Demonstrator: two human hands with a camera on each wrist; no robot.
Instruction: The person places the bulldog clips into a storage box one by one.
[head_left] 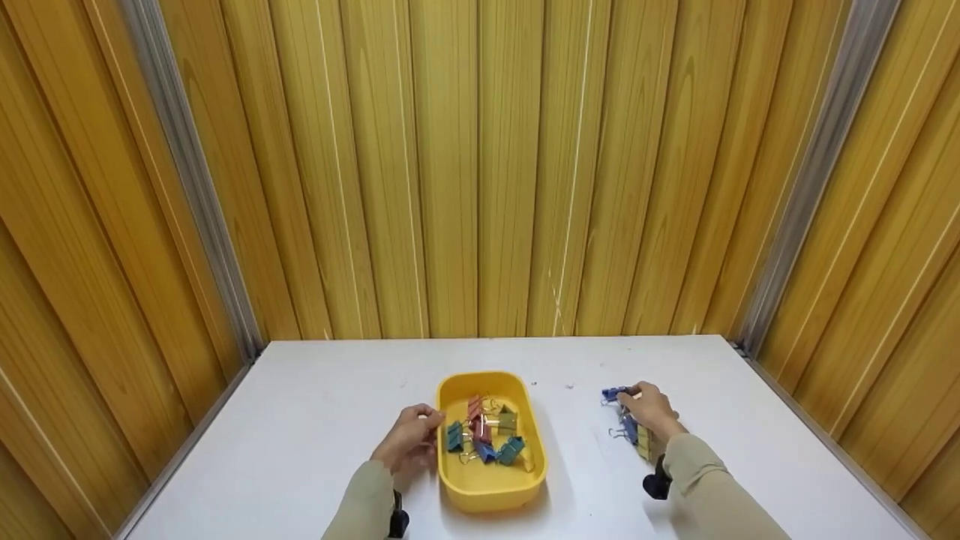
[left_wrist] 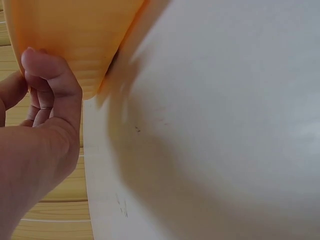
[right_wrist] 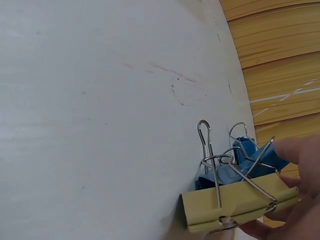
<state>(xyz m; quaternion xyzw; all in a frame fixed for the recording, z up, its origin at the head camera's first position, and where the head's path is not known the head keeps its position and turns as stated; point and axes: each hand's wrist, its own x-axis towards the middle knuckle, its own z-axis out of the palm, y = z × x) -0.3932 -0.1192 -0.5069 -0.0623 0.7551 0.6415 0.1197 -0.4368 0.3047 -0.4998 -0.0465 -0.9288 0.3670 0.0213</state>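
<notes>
My left hand (head_left: pixel 411 433) grips the left side of a yellow plastic bin (head_left: pixel 491 501), its thumb at the rim and its fingers against the outer wall (left_wrist: pixel 75 25). Inside the bin lie several binder clips, among them a red one (head_left: pixel 481 430), a blue one (head_left: pixel 485 452) and a teal one (head_left: pixel 511 450). Over at the right, my right hand (head_left: pixel 651 409) pinches a blue binder clip (head_left: pixel 611 394) between thumb and fingers. Just under that hand are another blue clip (head_left: pixel 630 429) and a yellow binder clip (right_wrist: pixel 240 200) with silver wire handles, partly hidden by the hand.
The white table (head_left: pixel 322 420) carries small dark marks and scuffs. Behind it and on both sides rise wood-patterned panels (head_left: pixel 510 187), with grey metal posts (head_left: pixel 195 150) at the corners. White table surface lies between the bin and the right-hand clips.
</notes>
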